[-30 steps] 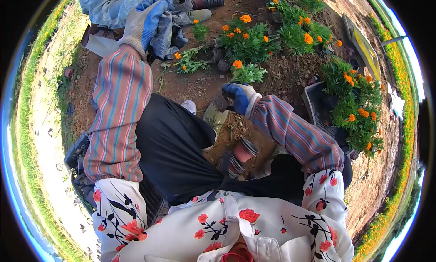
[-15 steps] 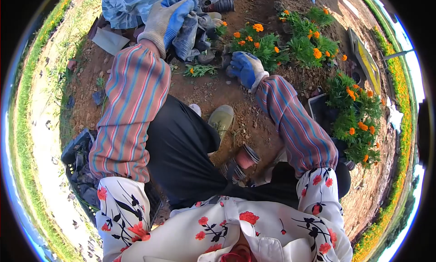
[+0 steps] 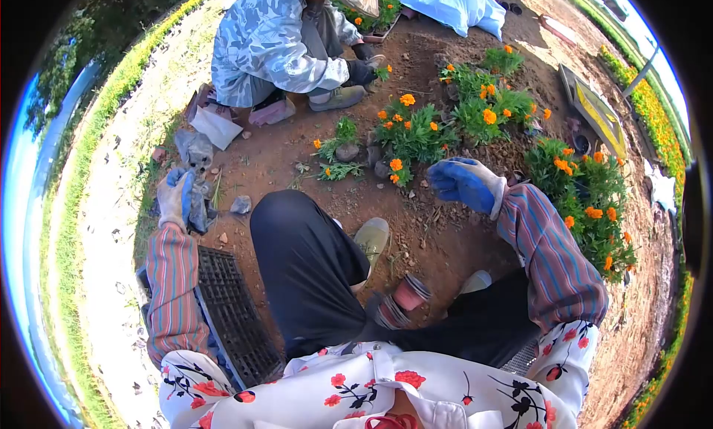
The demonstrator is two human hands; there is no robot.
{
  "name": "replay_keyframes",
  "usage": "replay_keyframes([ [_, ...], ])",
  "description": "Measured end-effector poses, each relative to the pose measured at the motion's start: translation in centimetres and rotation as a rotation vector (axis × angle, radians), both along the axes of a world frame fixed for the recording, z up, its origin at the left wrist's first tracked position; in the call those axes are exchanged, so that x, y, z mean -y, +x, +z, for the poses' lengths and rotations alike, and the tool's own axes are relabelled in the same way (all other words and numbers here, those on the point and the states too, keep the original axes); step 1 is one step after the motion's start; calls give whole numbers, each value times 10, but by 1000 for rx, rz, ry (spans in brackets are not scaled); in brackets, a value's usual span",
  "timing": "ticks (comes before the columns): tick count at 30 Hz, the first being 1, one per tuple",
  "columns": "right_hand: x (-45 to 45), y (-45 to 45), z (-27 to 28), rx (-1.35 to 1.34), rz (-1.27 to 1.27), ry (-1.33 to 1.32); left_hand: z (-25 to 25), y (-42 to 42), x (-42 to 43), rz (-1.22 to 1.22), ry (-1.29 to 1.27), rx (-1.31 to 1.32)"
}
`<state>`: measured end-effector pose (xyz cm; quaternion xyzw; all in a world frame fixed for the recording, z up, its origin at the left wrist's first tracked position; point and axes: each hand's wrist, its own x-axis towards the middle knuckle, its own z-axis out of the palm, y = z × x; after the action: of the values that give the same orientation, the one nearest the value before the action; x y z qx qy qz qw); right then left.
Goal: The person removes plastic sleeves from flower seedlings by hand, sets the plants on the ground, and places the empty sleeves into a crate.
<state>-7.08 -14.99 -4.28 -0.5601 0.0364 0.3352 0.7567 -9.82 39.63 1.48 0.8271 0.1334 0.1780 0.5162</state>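
Observation:
My left hand [image 3: 176, 196], in a white knit glove with blue coating, is closed at the far left. Its fingers grip crumpled dark plastic [image 3: 198, 206], with greyish plastic [image 3: 194, 148] just beyond. My right hand [image 3: 466, 184], gloved alike, hovers over the soil with fingers stretched loosely to the left and nothing visible in them. Nearest to it is a small marigold plant [image 3: 396, 169] with an orange bloom. Other flowering marigolds [image 3: 417, 134] lie or stand behind, some with dark root balls.
A black slotted crate [image 3: 236, 310] is beside my left leg. Small pots [image 3: 411, 291] lie between my legs. More marigolds [image 3: 583, 195] stand at right, near a yellow-and-grey board [image 3: 598, 113]. Ahead, a co-worker [image 3: 278, 46] crouches, dark-gloved hand [image 3: 362, 71] near a marigold.
My left hand has moved left and nearer with the dark plastic. My right hand has moved right, away from the plants, its fingers now extended. The view has lifted, showing the co-worker.

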Motion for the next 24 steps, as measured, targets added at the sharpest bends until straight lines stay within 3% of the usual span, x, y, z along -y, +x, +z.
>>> replay_keyframes([
  [2,10,-1,-3,-19,-37,40,-5,-61,-88,195,82,-78],
  [4,26,7,-16,-40,-42,128,-52,-136,-225,467,893,-252],
  [5,30,9,-17,-37,-39,129,-80,-180,-273,375,870,-144],
  [6,32,9,-18,-58,-43,171,-15,-199,-160,497,908,-742],
  [7,34,9,-20,-80,-47,210,-55,-223,-224,477,1058,-1318],
  [8,38,10,-26,-83,-26,247,-35,-239,-158,444,1018,-1013],
  [9,41,10,-30,-84,-26,242,-34,-246,-132,306,978,-1053],
  [12,48,6,-32,-135,-70,184,-162,-285,-199,-134,1128,-808],
  [13,51,4,-30,-134,-106,150,-147,-272,-147,-193,907,-804],
  [14,53,0,-29,-136,-145,117,-169,-270,-141,-81,626,-840],
  [15,57,-4,-29,-129,-162,108,-235,-282,-184,172,307,-696],
  [17,68,-8,-30,-110,-183,130,-262,-284,-194,258,-419,-501],
  [20,74,-19,-28,-86,-271,106,-186,-263,-89,411,-945,-310],
  [24,76,-27,-27,-89,-374,62,-215,-270,-101,431,-1066,-326],
])
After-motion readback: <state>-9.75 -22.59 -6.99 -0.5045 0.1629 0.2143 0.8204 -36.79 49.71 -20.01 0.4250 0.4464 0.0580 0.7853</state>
